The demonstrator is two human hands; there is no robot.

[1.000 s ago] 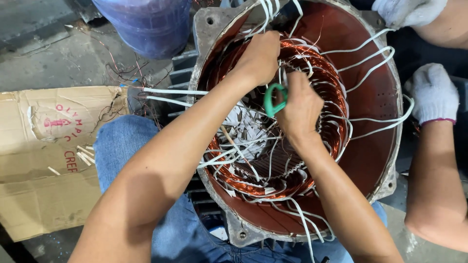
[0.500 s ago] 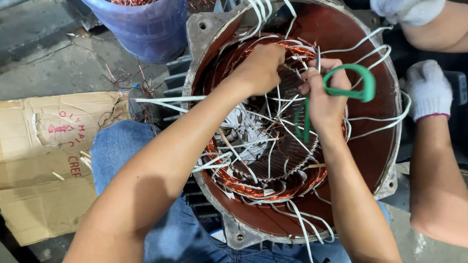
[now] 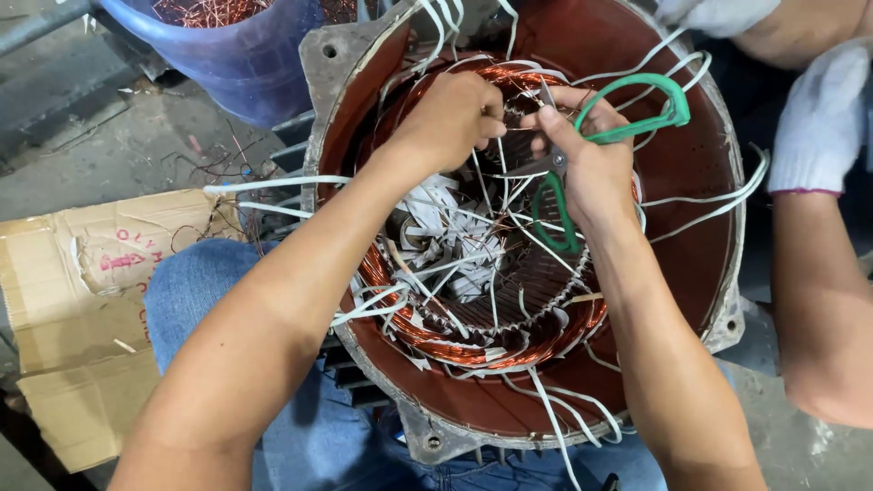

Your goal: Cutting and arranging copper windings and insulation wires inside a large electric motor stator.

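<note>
**Both my hands inside an open motor stator, scissors in the right**

I look down into a large round motor housing [image 3: 691,273], painted dark red inside, that fills the middle of the view and rests against my knees in blue jeans [image 3: 191,291]. Inside it runs a ring of shiny copper winding [image 3: 436,341], with many thin white leads [image 3: 718,205] looping out over the rim on the right and left.

My left hand [image 3: 450,118] reaches in from the near left and is closed in a pinch at the far side of the winding; what it grips is too fine to make out, probably a wire or a tie. My right hand [image 3: 591,168] comes in from the near right and meets it there, the two hands almost touching. The right hand is wrapped around a pair of green-handled scissors [image 3: 627,127]: one handle loop stands up to the far right, the other lies down along my palm, and the short metal blades point left toward my left fingertips.

At the far right edge, another person's hand in a white cotton glove [image 3: 818,118] hangs by the housing rim, their bare forearm running down the right side. A blue plastic tub [image 3: 245,73] holding copper scrap stands far left, and flattened brown cardboard [image 3: 73,309] lies on the concrete floor at near left.
</note>
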